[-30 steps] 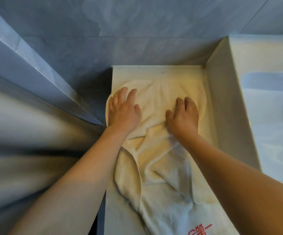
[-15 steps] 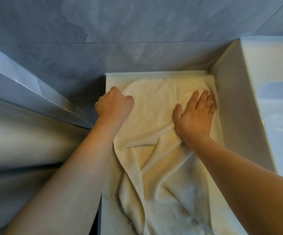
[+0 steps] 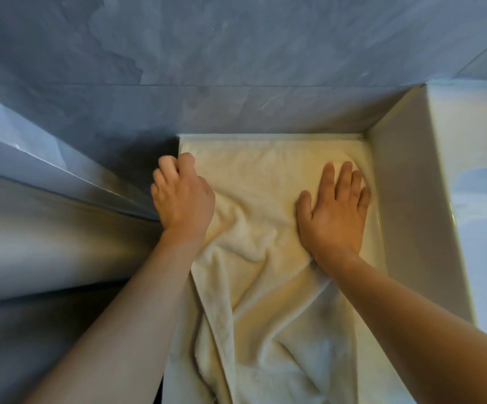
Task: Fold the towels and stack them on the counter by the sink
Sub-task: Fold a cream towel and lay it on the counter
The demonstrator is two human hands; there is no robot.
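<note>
1. Cream terry cloth covered the narrow bench (image 3: 377, 228) in the head view: one towel (image 3: 265, 258) lay spread between the grey wall (image 3: 236, 53) and the raised side of the sink (image 3: 411, 199), its far edge close to the wall, its near part rumpled and running out of frame.
2. The left hand (image 3: 182, 202) was curled at the towel's far left corner, fingers bent over the edge and apparently gripping it.
3. The right hand (image 3: 334, 212) lay flat, fingers straight and slightly spread, pressing the cloth near its far right corner and holding nothing.
4. The step looked like squaring the towel before a fold. To do it well, the flat hand should pin its side while the other draws the corner taut, then both should sweep the creases toward the near end.
5. The only container was the sink; the little of its basin that showed held nothing I could make out.
</note>
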